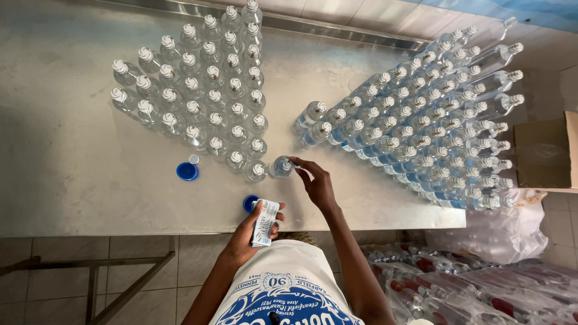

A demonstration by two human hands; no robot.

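Observation:
My right hand (317,182) reaches over the steel table (72,168) and its fingertips touch the neck of a clear capped bottle (281,167) at the near edge of the left group of bottles (205,96). My left hand (250,232) holds a small white and blue stack of labels (265,222) upright at the table's front edge, beside a blue cap (250,203).
A second, larger group of clear bottles (433,120) stands at the right of the table. A loose blue cap (187,171) lies near the left group. A cardboard box (545,150) sits far right. Plastic-wrapped bottles (469,289) lie on the floor at lower right.

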